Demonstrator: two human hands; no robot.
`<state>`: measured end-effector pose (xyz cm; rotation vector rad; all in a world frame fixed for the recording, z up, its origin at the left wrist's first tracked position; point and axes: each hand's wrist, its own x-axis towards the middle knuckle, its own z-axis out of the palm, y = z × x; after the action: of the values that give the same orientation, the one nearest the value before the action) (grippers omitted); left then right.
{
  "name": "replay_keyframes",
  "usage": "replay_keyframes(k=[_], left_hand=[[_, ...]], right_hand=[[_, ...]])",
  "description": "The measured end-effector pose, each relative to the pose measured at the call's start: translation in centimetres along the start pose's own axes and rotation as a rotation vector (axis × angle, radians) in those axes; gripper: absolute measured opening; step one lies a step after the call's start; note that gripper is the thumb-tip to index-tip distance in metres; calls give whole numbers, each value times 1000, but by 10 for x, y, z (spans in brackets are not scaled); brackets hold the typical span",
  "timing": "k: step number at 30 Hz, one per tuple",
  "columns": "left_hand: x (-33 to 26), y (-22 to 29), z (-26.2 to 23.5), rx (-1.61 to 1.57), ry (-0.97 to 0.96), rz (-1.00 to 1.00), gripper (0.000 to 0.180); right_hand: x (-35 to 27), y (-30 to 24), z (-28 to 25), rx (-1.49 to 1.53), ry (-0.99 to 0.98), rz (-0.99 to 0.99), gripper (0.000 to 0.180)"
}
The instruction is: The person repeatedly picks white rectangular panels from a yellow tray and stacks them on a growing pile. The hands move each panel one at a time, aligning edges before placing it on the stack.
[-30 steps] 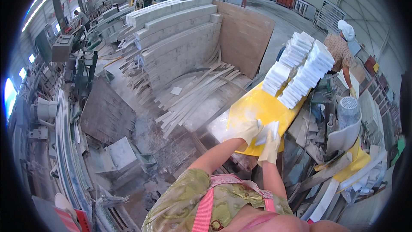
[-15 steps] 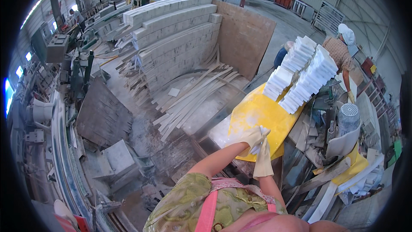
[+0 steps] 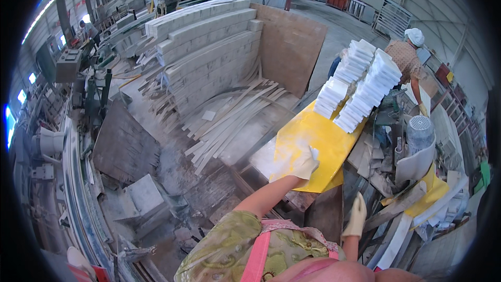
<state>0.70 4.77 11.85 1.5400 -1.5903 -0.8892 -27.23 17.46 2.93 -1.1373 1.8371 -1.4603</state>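
Note:
My left hand (image 3: pixel 305 166), in a cream glove, is closed over the yellow sheet (image 3: pixel 327 138). A small whitish bit shows at its fingertips, but I cannot make out what it is. Whitish dust lies on the sheet beside this hand. My right hand (image 3: pixel 356 215), gloved alike, is lower and to the right, off the sheet. Its fingers are stretched out and nothing shows in them. Two leaning rows of white stone slabs (image 3: pixel 371 86) stand on the far part of the sheet.
A co-worker (image 3: pixel 407 62) in a white cap bends at the far right. Nearer stands a grey drum-shaped motor (image 3: pixel 420 134) among offcuts. Stacked pale stone blocks (image 3: pixel 209 47), a brown board (image 3: pixel 289 47) and loose strips (image 3: pixel 235 125) lie ahead left. Machine rails (image 3: pixel 78 193) run along the left.
My hands were together over the yellow sheet. My right hand has come away, down and to the right. My left hand has moved slightly up and left, staying over the sheet.

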Motion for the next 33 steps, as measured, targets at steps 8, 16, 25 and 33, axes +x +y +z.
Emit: replay_keyframes(k=[8, 16, 25, 33], left_hand=[[-10, 22, -18, -21, -140, -93, 61], [42, -75, 61, 1, -59, -153, 55], [56, -50, 71, -181, 48, -296, 61], [11, -4, 51, -246, 0, -394, 76]], right_hand=[[-110, 112, -239, -799, 425, 67, 51], [-170, 176, -271, -1301, 392, 145, 54], [-176, 157, -269, -1020, 461, -59, 33], [-180, 121, -265, -1094, 454, -62, 43]])
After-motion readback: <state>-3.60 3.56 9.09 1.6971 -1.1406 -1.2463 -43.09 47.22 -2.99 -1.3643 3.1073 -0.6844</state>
